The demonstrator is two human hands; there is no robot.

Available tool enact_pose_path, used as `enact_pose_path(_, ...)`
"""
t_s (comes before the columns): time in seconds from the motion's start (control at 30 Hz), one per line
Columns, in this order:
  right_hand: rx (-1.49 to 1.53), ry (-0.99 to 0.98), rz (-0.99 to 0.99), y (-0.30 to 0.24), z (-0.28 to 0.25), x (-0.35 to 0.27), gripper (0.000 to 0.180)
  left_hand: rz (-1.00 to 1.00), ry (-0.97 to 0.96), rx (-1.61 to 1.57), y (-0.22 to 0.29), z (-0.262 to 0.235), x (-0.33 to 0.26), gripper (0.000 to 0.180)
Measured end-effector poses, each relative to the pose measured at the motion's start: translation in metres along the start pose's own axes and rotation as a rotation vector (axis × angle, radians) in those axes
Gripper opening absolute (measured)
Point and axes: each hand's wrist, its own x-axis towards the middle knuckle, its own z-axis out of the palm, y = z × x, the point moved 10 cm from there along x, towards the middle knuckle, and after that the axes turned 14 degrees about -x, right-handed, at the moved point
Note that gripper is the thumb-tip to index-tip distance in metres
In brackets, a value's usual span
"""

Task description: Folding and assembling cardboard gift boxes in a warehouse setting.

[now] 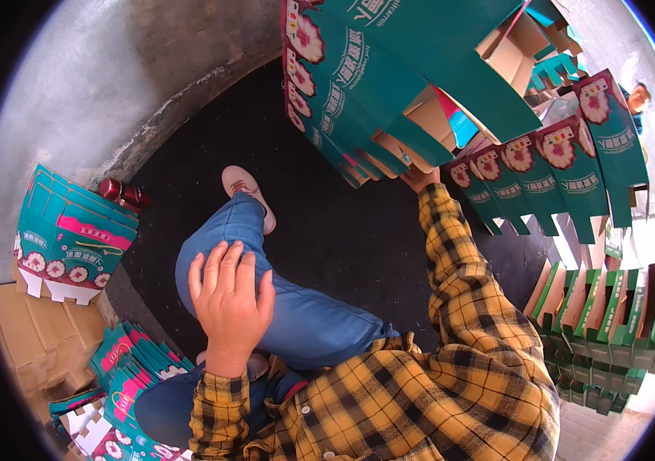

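Observation:
My left hand (pixel 231 300) is held over my bent leg in blue jeans (pixel 289 303), fingers stretched out and holding nothing. Whether it touches the leg I cannot tell. Ahead, my right arm reaches to the lower edge of a tall stack of teal cardboard boxes (pixel 366 84) with fruit pictures along one side. My right hand (pixel 422 178) is right at that edge, and its fingers are mostly hidden by the cardboard. Several boxes in this stack have open ends, showing brown insides and a pink and blue flap (pixel 458 123).
Another row of teal boxes (pixel 550 173) stands to the right, with green cartons (pixel 612 307) below it. At left, folded teal boxes (pixel 74 230) lie beside a dark red cylinder (pixel 124 192) and brown cartons (pixel 35 323). A person (pixel 638 100) is at the far right.

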Motion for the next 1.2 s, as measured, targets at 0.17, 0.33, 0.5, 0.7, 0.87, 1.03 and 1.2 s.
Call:
enact_pose_path(0.17,-0.62,-0.143,-0.714,-0.107,-0.169,0.086,0.065,0.086,0.16,-0.25,0.017,-0.003,0.016,0.029)
enact_pose_path(0.33,0.035,-0.083,0.085,0.083,-0.035,0.101,0.061,-0.019,0.008,-0.052,0.0,0.002,0.013,0.03)
enact_pose_path(0.5,0.024,-0.056,0.131,0.079,-0.037,0.089,0.058,-0.038,-0.001,-0.057,-0.001,-0.001,0.011,0.031)
enact_pose_path(0.7,0.038,-0.027,0.131,0.069,-0.048,0.084,0.054,-0.034,-0.022,-0.103,0.001,-0.003,0.014,0.032)
enact_pose_path(0.87,0.058,-0.031,0.125,0.057,-0.044,0.079,0.051,-0.045,-0.036,-0.116,0.009,-0.007,0.021,0.033)
enact_pose_path(1.03,0.085,-0.069,0.131,0.065,-0.011,0.07,0.049,-0.048,-0.026,-0.109,0.013,-0.011,0.024,0.033)
enact_pose_path(1.2,0.131,-0.091,0.152,0.084,0.011,0.034,0.047,-0.025,0.017,-0.117,0.012,-0.008,0.033,0.033)
